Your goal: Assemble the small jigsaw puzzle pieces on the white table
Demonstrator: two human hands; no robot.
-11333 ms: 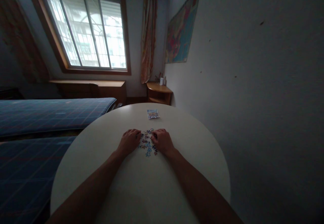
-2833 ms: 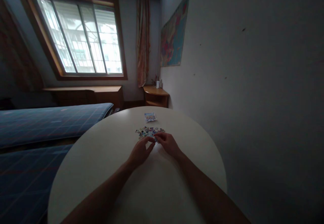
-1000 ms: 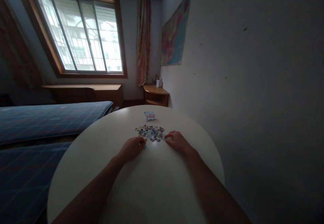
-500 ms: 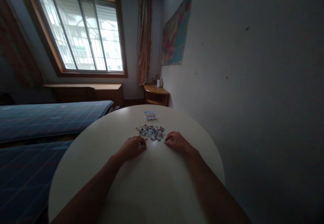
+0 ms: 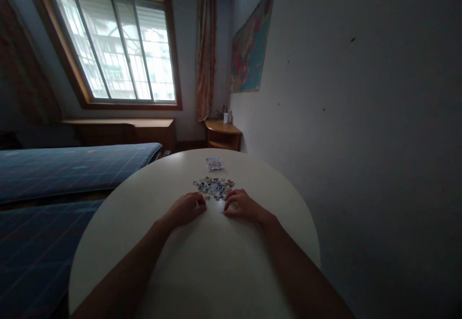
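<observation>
A heap of small colourful jigsaw pieces (image 5: 213,187) lies on a round white table (image 5: 202,261). My left hand (image 5: 185,209) rests on the table just in front of the heap's left edge, fingers curled as if pinching a piece too small to make out. My right hand (image 5: 242,205) rests near the heap's right edge, fingers bent, fingertips pressed to the tabletop; whether it holds a piece is hidden. Beyond the heap lies a small picture card (image 5: 213,164).
A grey wall (image 5: 361,117) runs close along the table's right side, with a map (image 5: 249,52) on it. Blue plaid beds (image 5: 65,170) stand to the left. A wooden corner shelf (image 5: 222,133) and a window (image 5: 115,49) are behind.
My right hand has slid left and toward me, away from the heap's right edge. My left hand has stayed almost in place at the heap's front left.
</observation>
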